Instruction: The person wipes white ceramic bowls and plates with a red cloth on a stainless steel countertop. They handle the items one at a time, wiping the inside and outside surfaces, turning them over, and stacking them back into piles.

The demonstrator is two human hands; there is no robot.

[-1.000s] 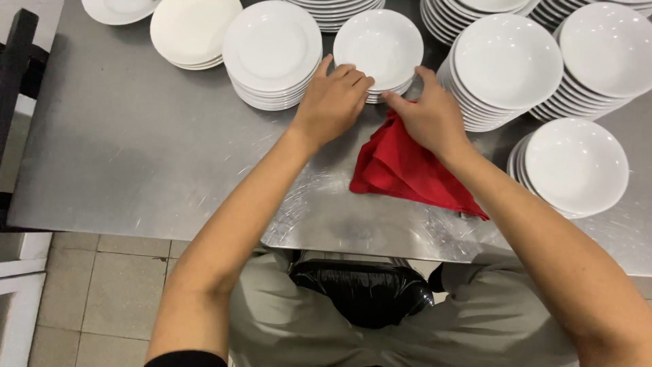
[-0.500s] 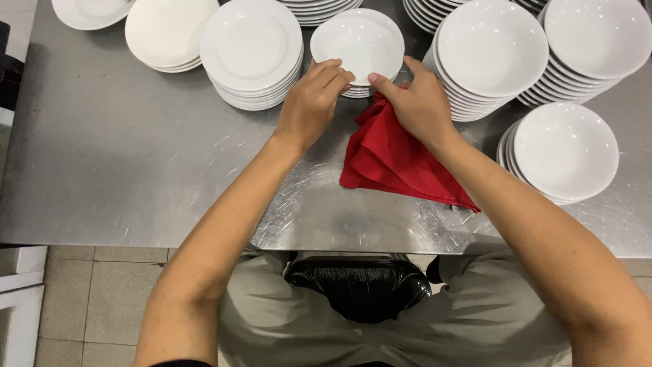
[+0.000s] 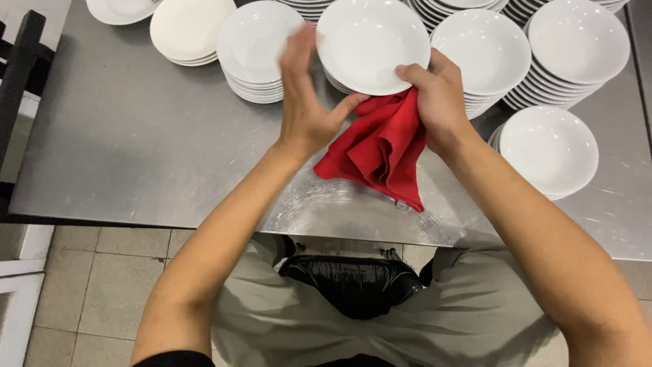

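Note:
A white plate [image 3: 372,42] is lifted above the steel table [image 3: 129,143], held between both hands. My left hand [image 3: 307,102] grips its left rim and looks blurred. My right hand [image 3: 438,98] holds the plate's lower right rim together with a red cloth [image 3: 380,149], which hangs down from under the plate toward the table's front edge.
Stacks of white plates ring the back and right of the table: one stack [image 3: 255,51] left of the held plate, another [image 3: 485,54] to its right, a low stack [image 3: 547,149] at the right, more [image 3: 577,44] behind. A black chair frame [image 3: 17,88] stands at the left.
The plate has come up off its stack toward me, held in both hands. The red cloth rose off the table with my right hand and now hangs under the plate.

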